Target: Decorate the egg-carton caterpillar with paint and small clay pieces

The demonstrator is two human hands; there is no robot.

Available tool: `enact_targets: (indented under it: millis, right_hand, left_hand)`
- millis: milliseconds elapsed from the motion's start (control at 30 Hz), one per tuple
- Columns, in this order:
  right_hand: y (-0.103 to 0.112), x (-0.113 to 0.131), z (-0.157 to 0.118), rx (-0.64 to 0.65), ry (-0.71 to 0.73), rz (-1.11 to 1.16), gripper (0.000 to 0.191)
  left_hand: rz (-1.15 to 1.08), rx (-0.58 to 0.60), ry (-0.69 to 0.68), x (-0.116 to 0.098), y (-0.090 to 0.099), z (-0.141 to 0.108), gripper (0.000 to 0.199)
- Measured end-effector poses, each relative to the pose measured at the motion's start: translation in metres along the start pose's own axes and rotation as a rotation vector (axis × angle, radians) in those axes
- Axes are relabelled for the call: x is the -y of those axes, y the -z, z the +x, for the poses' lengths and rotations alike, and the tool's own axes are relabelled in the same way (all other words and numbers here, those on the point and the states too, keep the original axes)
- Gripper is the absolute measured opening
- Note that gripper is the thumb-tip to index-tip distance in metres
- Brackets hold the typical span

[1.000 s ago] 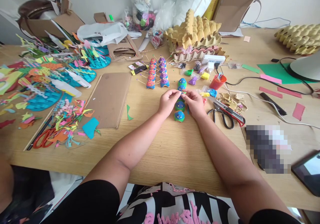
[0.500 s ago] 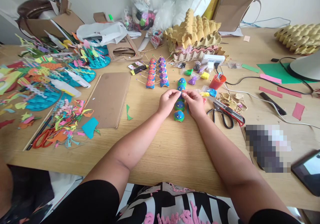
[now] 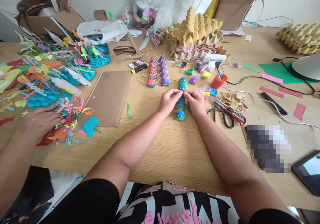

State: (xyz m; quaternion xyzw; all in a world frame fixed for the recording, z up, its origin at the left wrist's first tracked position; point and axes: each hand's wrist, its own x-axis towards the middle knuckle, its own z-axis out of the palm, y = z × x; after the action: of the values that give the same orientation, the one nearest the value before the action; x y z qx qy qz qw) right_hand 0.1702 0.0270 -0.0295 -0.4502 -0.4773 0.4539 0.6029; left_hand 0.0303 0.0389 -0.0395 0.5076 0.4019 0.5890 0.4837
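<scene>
We are bringing our left hand [image 3: 171,101] and right hand [image 3: 194,101] together over the blue and green bumpy strip [image 3: 180,114], which is lying lengthwise on the wooden table [image 3: 160,154]. Each thumb and forefinger are pinching closed, and the two hands are meeting at the tips; whatever is between them is too small to tell. Beyond our left hand, a red bumpy strip [image 3: 151,82] and a purple bumpy strip [image 3: 165,81] are standing side by side with pins sticking out. Near our right hand, pliers [image 3: 228,120] and a red cutter [image 3: 231,112] are lying together, and an orange cup [image 3: 218,81] is standing farther back. At the left, another person's hand [image 3: 37,122] is reaching over the paper scraps [image 3: 72,117].
</scene>
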Motion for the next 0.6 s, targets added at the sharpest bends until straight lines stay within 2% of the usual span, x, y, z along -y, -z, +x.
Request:
enact_targets:
  millis: [200,433,600]
  right_hand:
    - [0.0002,-0.0017,0.0001,-0.004,0.008,-0.042,0.038]
    - [0.0042,-0.0046,0.0018,-0.012,0.0,-0.099,0.061]
    - [0.0033,-0.0019,0.001,0.054,-0.004,-0.063,0.055]
  left_hand:
    - [0.013,0.007,0.01,-0.0011,0.0,-0.0003,0.034]
    - [-0.006,-0.01,0.005,-0.0015,-0.0006,0.0,0.035]
    - [-0.004,-0.036,0.017,-0.001,-0.0008,0.0006,0.036]
